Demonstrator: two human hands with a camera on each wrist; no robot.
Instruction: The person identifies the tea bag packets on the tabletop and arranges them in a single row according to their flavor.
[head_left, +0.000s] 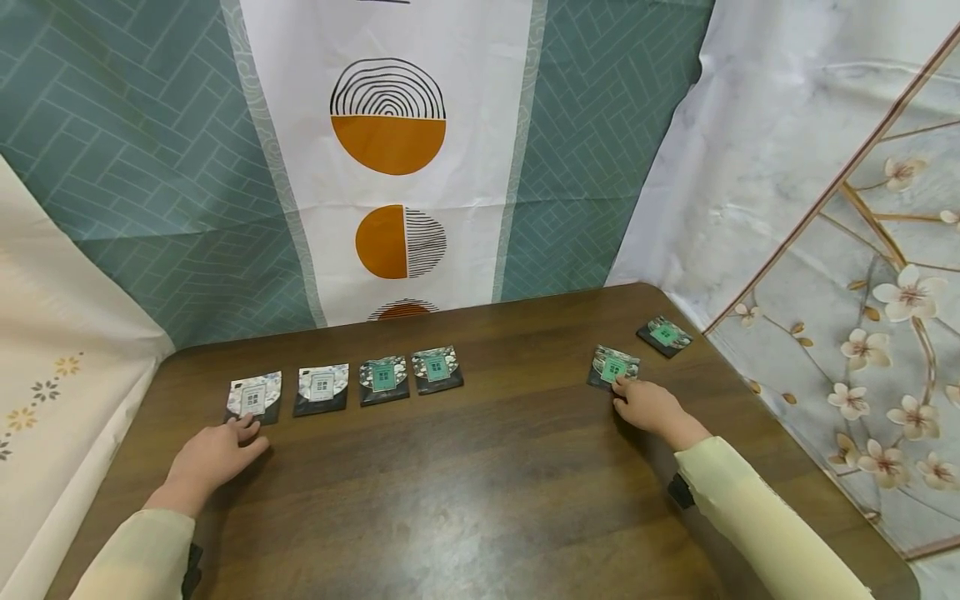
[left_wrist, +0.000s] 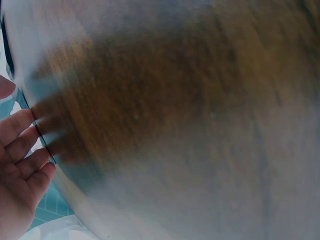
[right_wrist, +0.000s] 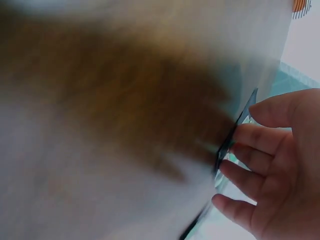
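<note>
On the table's left side, my left hand (head_left: 217,454) touches the lower edge of a flat square sachet with a white label (head_left: 257,398). Its fingers (left_wrist: 22,145) look loosely extended in the left wrist view, the thumb held apart. Over to the right, my right hand (head_left: 651,408) rests its fingertips on the near edge of a green-labelled sachet (head_left: 613,365). The right wrist view shows this sachet (right_wrist: 227,142) nearly edge-on at the fingertips, with the thumb (right_wrist: 272,110) spread away from the fingers. Both sachets have black lower parts and floral print.
Beside the left sachet lie another white-labelled sachet (head_left: 322,389) and two green-labelled ones (head_left: 384,379) (head_left: 437,369) in a row. One more green-labelled sachet (head_left: 664,336) lies near the right back corner. Patterned curtains border the brown wooden table (head_left: 450,500).
</note>
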